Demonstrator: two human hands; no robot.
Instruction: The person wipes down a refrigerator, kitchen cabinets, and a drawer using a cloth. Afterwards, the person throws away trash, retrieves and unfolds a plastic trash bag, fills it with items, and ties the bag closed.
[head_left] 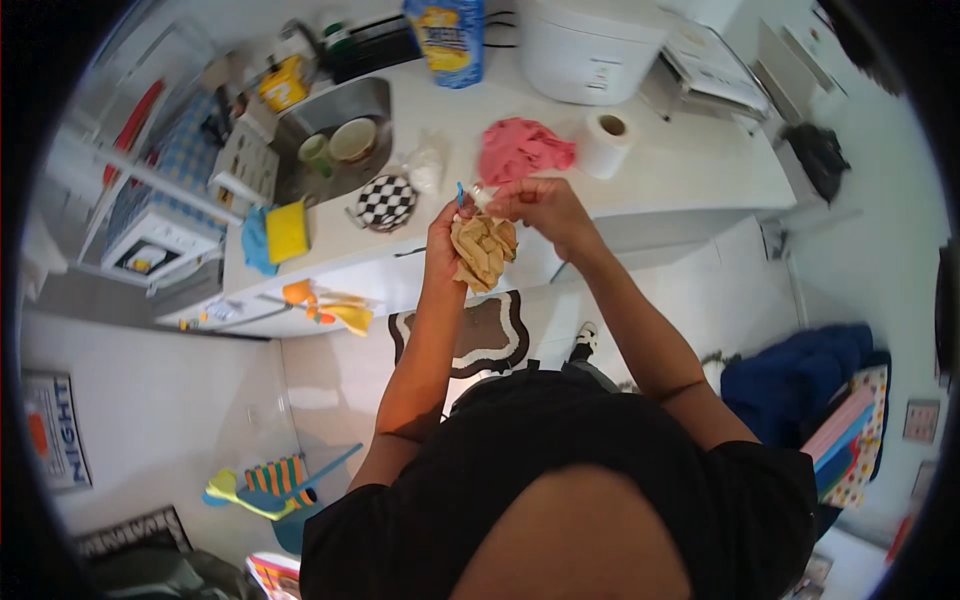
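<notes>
My left hand [446,245] is closed around a crumpled piece of brown paper [485,252] in front of the counter edge. A thin blue strip [460,193] sticks up by its fingertips; I cannot tell what it belongs to. Close beside it, my right hand [548,207] is closed in a pinch at a small whitish piece [482,196], too small to name. The fingertips of both hands nearly meet above the paper. Just beyond them on the counter lie a black-and-white checkered round item [386,203] and a crumpled clear-white plastic bag [425,170].
On the counter [680,175] are a pink cloth [522,150], a paper towel roll [606,146], a white appliance [592,55] and a blue pouch [447,45]. Cups stand in the sink [290,135] at left, near a yellow sponge [287,232]. A mat [465,335] lies on the floor.
</notes>
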